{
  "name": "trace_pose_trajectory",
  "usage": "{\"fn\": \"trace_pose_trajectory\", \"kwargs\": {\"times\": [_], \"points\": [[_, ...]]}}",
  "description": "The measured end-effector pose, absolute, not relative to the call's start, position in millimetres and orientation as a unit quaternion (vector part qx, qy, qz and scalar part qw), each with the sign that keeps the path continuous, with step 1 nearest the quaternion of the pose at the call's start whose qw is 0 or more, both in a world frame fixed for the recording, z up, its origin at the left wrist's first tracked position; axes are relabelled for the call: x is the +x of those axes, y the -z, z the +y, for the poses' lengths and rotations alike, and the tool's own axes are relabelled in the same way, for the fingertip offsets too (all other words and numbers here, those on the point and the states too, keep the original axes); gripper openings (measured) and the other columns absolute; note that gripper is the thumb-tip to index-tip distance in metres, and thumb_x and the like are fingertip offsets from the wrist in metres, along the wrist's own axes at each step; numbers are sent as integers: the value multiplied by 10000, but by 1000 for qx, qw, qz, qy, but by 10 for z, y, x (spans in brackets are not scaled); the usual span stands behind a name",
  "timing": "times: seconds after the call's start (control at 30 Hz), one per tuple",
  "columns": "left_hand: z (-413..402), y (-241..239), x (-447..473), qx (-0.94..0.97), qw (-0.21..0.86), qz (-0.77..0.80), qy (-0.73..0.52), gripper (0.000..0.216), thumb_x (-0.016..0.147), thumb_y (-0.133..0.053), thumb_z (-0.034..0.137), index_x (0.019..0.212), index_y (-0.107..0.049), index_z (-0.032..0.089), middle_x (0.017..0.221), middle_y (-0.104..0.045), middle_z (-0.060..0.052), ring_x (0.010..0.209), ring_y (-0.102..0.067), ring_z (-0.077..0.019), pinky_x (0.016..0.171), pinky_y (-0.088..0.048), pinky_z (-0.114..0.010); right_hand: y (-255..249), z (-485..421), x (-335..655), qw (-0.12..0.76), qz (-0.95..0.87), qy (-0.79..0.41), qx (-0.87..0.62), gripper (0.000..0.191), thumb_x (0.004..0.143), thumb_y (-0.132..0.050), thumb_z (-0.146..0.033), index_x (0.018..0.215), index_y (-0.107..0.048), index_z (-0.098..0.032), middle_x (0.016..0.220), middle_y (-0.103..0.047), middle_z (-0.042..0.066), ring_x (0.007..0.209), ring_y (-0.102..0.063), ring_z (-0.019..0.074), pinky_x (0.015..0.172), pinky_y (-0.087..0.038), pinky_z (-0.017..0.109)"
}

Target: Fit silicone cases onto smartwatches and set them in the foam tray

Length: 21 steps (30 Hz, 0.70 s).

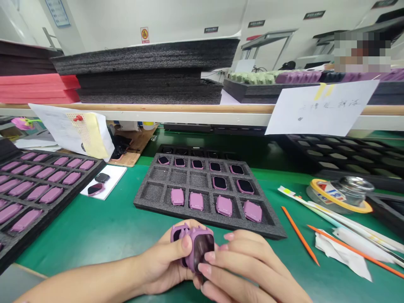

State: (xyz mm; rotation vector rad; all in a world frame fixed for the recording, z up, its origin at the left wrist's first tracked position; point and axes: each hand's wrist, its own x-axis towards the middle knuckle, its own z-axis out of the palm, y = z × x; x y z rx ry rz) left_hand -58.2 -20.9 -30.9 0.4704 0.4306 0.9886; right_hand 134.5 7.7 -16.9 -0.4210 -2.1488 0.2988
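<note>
My left hand [167, 261] is closed around two purple smartwatch cases with dark screens, pressed together. The nearer smartwatch case [203, 244] turns its glossy screen toward my right hand; the other smartwatch case [177, 232] sits behind it, partly covered by my thumb. My right hand [243, 265] curls its fingers over the nearer case's screen and right edge; its thumb is hidden. Just beyond both hands is a black foam tray [164, 210]. Purple cases stand in its pockets: some show dark screens [220, 182], and the front row shows purple backs [224, 205].
At left, another foam tray [59, 202] holds many purple cases. A white pad [109, 185] carries two watch pieces. To the right lie orange sticks [299, 235], crumpled tissue [344, 254], a brush [303, 200], and a tape roll around a glass jar [339, 195]. A shelf [189, 113] bearing foam stacks crosses above.
</note>
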Motion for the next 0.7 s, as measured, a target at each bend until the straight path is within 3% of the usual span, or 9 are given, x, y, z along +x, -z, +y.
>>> {"fn": "trace_pose_trajectory", "kwargs": {"times": [0.1,0.2,0.33,0.47,0.53,0.7], "points": [[-222,292,-538,222,809,250,-483,426,687,-896,374,979,-656,179,810,-678,-9,683,-667,-100,558,-495,-135,171,171,1250,445,-866,-137,-183,655,821,-790,-396,1410,-538,-260,825,-726,31,697,-661,197,678,-596,336],[-209,275,-498,204,796,285,-493,393,689,-893,387,920,-667,164,833,-702,-28,770,-679,-120,604,-479,-141,156,186,1191,443,-843,-222,-208,541,831,-783,-354,1315,-569,-243,808,-674,14,674,-611,163,607,-562,274],[-191,231,-507,172,809,298,-477,488,695,-835,558,934,-709,151,862,-736,-73,670,-660,-123,519,-442,-162,121,197,1188,469,-816,-269,-203,507,814,-800,-327,1258,-565,-261,948,-716,27,805,-653,182,719,-573,286],[-205,220,-547,198,834,272,-438,599,677,-800,647,899,-735,94,768,-728,-90,549,-615,-84,440,-354,-132,125,218,1181,454,-830,-264,-191,533,811,-796,-272,1281,-546,-264,1079,-729,57,972,-671,232,844,-566,353],[-213,240,-547,198,831,277,-441,591,673,-813,630,897,-732,88,750,-724,-89,570,-639,-96,424,-345,-125,130,232,1181,443,-841,-250,-183,531,818,-772,-236,1299,-547,-251,1087,-722,66,986,-670,233,844,-569,359],[-203,262,-513,120,805,329,-479,489,629,-917,427,969,-709,143,873,-769,-93,742,-739,-167,534,-486,-145,91,414,1309,447,-837,-162,-270,401,816,-706,-233,1204,-608,-236,1046,-730,67,933,-693,239,819,-569,381]]}}
